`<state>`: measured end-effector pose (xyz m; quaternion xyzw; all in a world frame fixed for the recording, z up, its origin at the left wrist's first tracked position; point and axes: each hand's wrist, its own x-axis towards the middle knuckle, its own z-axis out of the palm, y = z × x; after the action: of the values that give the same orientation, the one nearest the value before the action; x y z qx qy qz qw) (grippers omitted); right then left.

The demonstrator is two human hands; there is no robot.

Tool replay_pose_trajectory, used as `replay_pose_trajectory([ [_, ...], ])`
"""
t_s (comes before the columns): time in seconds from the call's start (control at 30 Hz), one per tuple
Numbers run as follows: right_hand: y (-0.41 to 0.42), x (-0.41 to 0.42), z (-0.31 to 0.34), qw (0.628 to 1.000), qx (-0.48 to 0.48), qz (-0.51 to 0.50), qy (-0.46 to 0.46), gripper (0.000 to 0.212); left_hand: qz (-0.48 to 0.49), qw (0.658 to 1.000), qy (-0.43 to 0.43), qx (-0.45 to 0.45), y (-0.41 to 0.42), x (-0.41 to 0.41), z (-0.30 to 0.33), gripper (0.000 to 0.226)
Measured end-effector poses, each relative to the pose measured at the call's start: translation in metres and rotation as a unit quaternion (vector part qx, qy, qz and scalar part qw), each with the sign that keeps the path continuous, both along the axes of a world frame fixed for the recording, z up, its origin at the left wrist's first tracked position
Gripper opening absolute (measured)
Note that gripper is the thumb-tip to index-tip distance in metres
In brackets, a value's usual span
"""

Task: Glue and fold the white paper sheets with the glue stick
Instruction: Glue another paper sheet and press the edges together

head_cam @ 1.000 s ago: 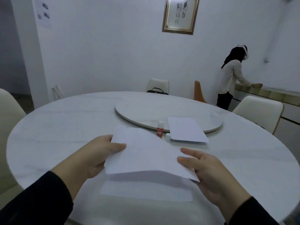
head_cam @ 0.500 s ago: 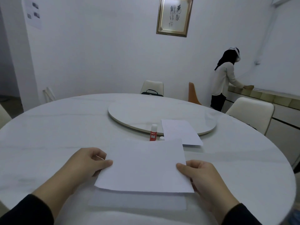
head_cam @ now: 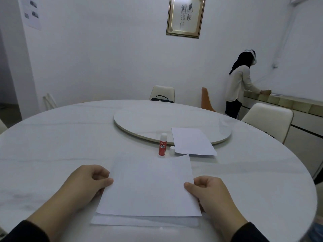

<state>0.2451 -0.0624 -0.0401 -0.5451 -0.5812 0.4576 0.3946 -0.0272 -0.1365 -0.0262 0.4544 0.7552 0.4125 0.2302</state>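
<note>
Both hands, left hand (head_cam: pixel 87 183) and right hand (head_cam: pixel 208 193), pinch the white sheet (head_cam: pixel 148 187).

- Fingers of the left hand (head_cam: pixel 87 182) and right hand (head_cam: pixel 208 193) are hidden beneath the white paper sheet (head_cam: pixel 148 187).
- The lower sheet (head_cam: pixel 145 221) is mostly covered.
- Both sleeves are cropped by the bottom edge.

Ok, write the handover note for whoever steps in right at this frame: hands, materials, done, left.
Left hand pinches the left edge of the top sheet; right hand pinches its right edge.
That sheet sits over a lower sheet near the table edge, not quite aligned.
Glue stick stands uncapped, cap beside it; spare sheet overlaps the turntable.
Done: cannot tell whether glue is on.
Left: align, press, fold.
</note>
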Motion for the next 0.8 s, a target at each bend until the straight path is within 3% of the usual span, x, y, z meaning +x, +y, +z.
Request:
replay_pose_trajectory([
  [0.4, 0.0, -0.001, -0.002, 0.999, 0.014, 0.001, -0.044, 0.018, -0.056, 0.997, 0.018, -0.049, -0.004, -0.008, 0.008, 0.009],
  [0.8, -0.006, 0.002, 0.001, 0.999, 0.007, 0.041, 0.001, 0.013, -0.08, 0.995, 0.029, -0.06, -0.012, -0.007, 0.013, 0.017],
])
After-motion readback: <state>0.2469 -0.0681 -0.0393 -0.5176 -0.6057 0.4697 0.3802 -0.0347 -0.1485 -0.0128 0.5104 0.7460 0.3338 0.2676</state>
